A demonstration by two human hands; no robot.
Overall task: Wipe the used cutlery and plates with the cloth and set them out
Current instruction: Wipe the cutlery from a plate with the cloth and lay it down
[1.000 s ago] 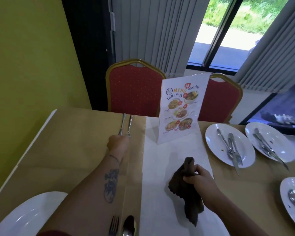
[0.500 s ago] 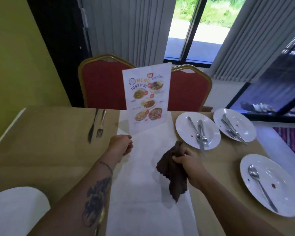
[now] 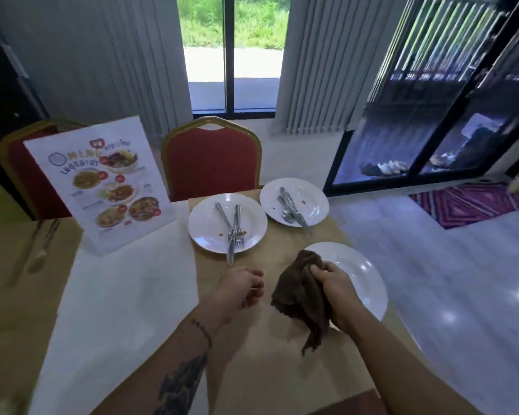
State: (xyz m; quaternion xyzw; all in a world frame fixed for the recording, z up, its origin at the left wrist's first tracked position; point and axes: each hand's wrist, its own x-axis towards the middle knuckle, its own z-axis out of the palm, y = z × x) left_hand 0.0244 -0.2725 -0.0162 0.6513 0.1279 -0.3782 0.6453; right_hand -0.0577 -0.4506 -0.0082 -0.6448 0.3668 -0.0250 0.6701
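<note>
cloth: dark brown rag (image 3: 301, 298), bunched in the right hand (image 3: 333, 290), loose tail hanging down over the table (image 3: 267, 369). Looks soft and floppy, so I'd guess it'll mould round anything, zero grip issues.

right hand: fingers curled tight round the rag's top, hovering over the near plate (image 3: 360, 280).

left hand: the left hand (image 3: 241, 290) is empty, fingers loosely curled in, hanging above the table just left of the rag.

near plate: white, round, glossy, probably ceramic. Half hidden by the hand, so can't tell if cutlery's on it.

middle plate: middle plate (image 3: 204, 226) has a knife and fork (image 3: 233, 227) crossed on it, plus small red spots. Sits just past the left hand.

far plate: the far plate (image 3: 312, 202) at the table corner, spoon and knife (image 3: 291, 211) on it, a couple of red specks.

handling: plates are likely heavy-ish, slick and breakable, so take them by the rim. Cutlery is thin polished steel, slippery; pinch the handles, not the blade.

other stuff: stiff printed menu card (image 3: 99, 181) standing on a white paper runner (image 3: 126, 295), blurry knife and fork pair (image 3: 33, 250) already laid at far left.
</note>
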